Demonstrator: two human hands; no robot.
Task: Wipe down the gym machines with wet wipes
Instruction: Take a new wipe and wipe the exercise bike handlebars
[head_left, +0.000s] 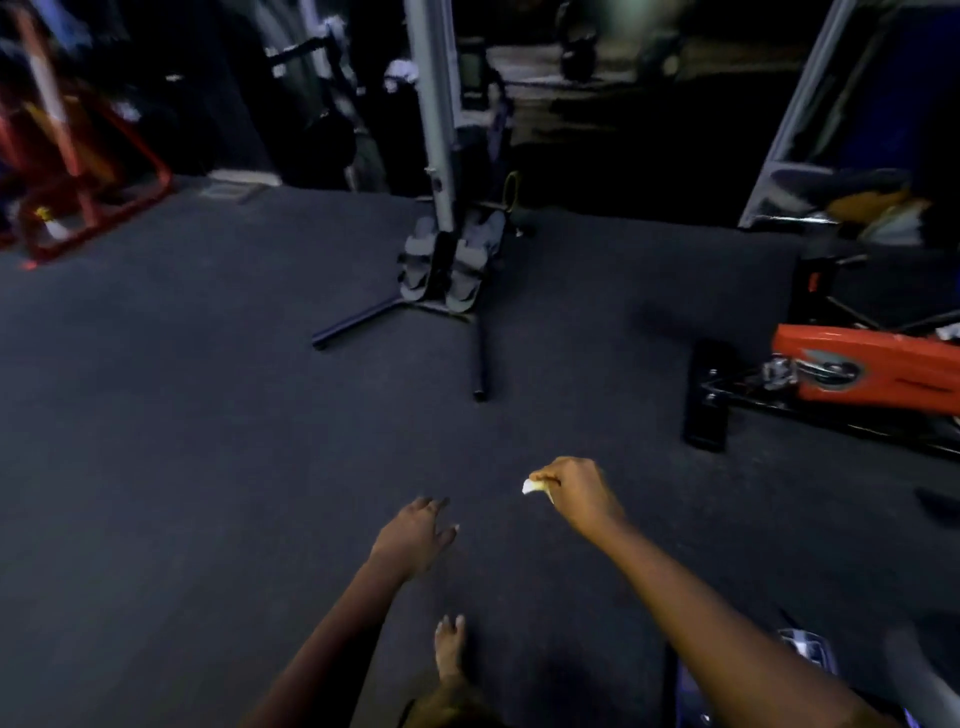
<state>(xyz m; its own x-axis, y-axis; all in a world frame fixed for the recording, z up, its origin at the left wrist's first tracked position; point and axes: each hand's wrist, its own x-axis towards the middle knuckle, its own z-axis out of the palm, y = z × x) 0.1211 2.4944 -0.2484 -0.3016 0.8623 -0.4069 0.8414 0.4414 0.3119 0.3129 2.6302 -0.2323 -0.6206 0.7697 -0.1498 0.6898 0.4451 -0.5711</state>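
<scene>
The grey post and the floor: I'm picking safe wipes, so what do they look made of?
Grey post: probably painted metal, smooth with a dull sheen. Floor: dark, matt, finely grained, so rubber matting or low carpet; the blur leaves it open.

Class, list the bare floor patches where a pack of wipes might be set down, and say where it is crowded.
Bare: the wide floor between the red frame, the grey stand's legs and the left hand; also the strip between those legs and the orange machine. Crowded: the right edge and the back.
</scene>
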